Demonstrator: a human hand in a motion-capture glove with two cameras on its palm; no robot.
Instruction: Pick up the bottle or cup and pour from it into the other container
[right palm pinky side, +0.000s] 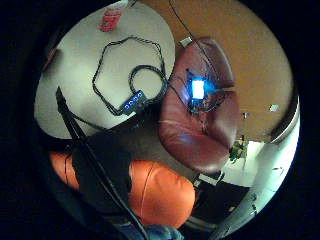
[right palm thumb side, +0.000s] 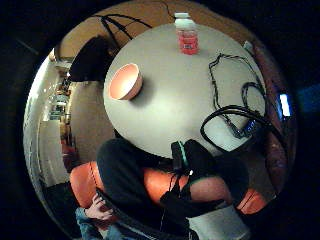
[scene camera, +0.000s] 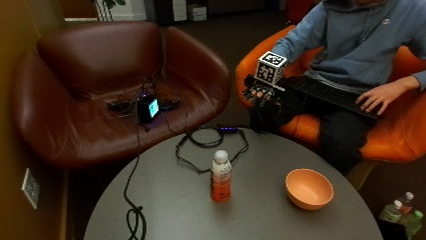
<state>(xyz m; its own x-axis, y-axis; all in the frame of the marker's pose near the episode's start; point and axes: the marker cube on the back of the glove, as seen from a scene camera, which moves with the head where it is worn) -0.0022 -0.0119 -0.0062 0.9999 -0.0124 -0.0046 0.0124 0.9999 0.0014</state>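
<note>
Bottle (scene camera: 221, 176), with a white cap and orange-red liquid in its lower part, stands upright near the middle of the round grey counter (scene camera: 266, 210), well apart from the gloved right hand (scene camera: 261, 95) and on the far side of the counter's edge from it. That hand hangs above the person's knee, just off the counter's rim, its fingers (scene camera: 256, 98) pointing down in a relaxed, slightly curled way and holding nothing. An orange bowl (scene camera: 309, 188) sits open side up on the counter, beside the bottle but not touching it, and likewise well away from the hand. In the thumb side palm view the bottle (right palm thumb side: 186, 35) stands at the far rim of the counter and the bowl (right palm thumb side: 125, 81) near another edge, both across the counter (right palm thumb side: 175, 105) from the hand. A black cable (scene camera: 200, 142) loops on the counter between the hand and the bottle, running off toward a small lit device (scene camera: 148, 108) on the seat of a brown leather chair (scene camera: 100, 75) beside the hand. The person sits in an orange chair (scene camera: 393, 130), the bare hand (scene camera: 378, 97) resting on a dark keyboard-like thing in the lap.
</note>
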